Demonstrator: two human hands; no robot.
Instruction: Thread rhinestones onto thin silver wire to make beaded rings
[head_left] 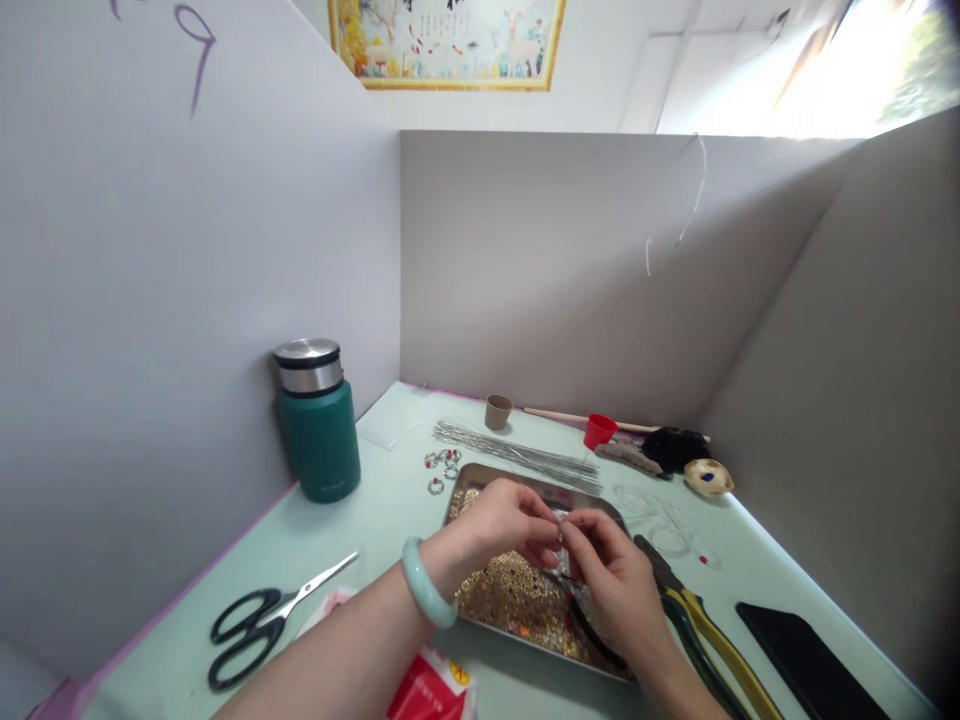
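Over a metal tray of small gold and coloured beads, my left hand and my right hand meet fingertip to fingertip. Each is closed in a pinch. Whatever they hold is too small to make out. A pale green bangle circles my left wrist. Partly under my right hand, a black-handled tool lies in the tray; its kind is hidden. Several small beaded rings lie by the tray's far left corner. Behind the tray lies a bundle of thin metal wires.
Scissors and a green bottle are on the left. Pliers and a black phone-like slab lie right. A brown cup, red cup and coiled clear line are farther back. A red packet sits in front.
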